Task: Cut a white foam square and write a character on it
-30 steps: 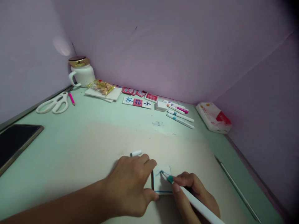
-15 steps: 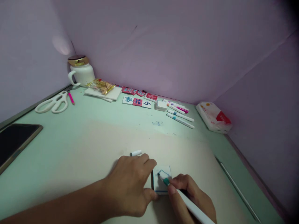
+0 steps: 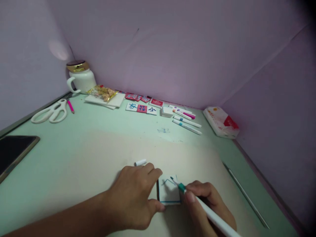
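Observation:
A small white card (image 3: 169, 194) with blue-green lines on it lies on the table at the lower middle. My left hand (image 3: 138, 196) rests at the card's left side, thumb and forefinger spread along its edge and holding it against the table. Pinched in my right hand (image 3: 209, 205) is a white marker (image 3: 212, 214) with a teal collar, its dark tip over the upper part of the card. Whether the tip touches the card cannot be made out. The white marker cap (image 3: 140, 162) lies just beyond my left hand.
Along the back are a mug (image 3: 82, 80), a snack packet (image 3: 105, 93), lettered cards (image 3: 142, 108), several markers (image 3: 187, 126) and a tissue pack (image 3: 221, 122). White scissors (image 3: 50, 112) and a phone (image 3: 16, 149) lie left, a thin rod (image 3: 247, 196) right.
The marker's tip has lifted away from the drawn line and moved up and right relative to the card. My left hand keeps its place on the card. The whole view has shifted slightly.

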Demonstrator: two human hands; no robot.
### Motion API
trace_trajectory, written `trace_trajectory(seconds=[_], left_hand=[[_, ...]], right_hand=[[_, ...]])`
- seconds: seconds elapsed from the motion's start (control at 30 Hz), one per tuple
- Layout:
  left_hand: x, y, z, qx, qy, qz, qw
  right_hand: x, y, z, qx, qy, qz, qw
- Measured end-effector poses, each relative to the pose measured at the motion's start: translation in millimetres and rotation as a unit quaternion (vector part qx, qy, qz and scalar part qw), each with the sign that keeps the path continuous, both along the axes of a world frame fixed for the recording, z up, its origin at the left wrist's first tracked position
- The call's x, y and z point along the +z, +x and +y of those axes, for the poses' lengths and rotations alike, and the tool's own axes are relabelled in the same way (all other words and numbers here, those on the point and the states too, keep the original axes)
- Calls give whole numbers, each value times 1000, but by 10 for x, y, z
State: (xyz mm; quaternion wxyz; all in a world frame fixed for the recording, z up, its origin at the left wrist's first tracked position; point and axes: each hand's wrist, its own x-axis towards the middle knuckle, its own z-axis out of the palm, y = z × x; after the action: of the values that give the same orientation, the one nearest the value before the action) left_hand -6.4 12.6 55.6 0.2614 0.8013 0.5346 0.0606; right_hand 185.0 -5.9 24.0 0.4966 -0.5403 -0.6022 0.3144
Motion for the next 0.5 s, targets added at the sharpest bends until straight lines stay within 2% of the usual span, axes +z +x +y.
trace_trajectory(seconds=[0.1, 0.17, 0.3, 0.37, 0.5], left_hand=[[-12, -3, -3, 2, 3, 2, 1000], [-17, -4, -4, 3, 4, 5, 1000], [-14, 1, -13, 11, 15, 14, 1000], [-10, 6, -19, 13, 19, 13, 1000], [-14, 13, -22, 22, 17, 8, 1000]], right_hand=[[-18, 123, 72, -25, -60, 67, 996], [-5, 158, 121, -55, -121, 143, 981], [89, 120, 228, -45, -218, 324, 920], [143, 95, 279, -32, -238, 380, 894], [204, 92, 344, -18, -248, 426, 870]])
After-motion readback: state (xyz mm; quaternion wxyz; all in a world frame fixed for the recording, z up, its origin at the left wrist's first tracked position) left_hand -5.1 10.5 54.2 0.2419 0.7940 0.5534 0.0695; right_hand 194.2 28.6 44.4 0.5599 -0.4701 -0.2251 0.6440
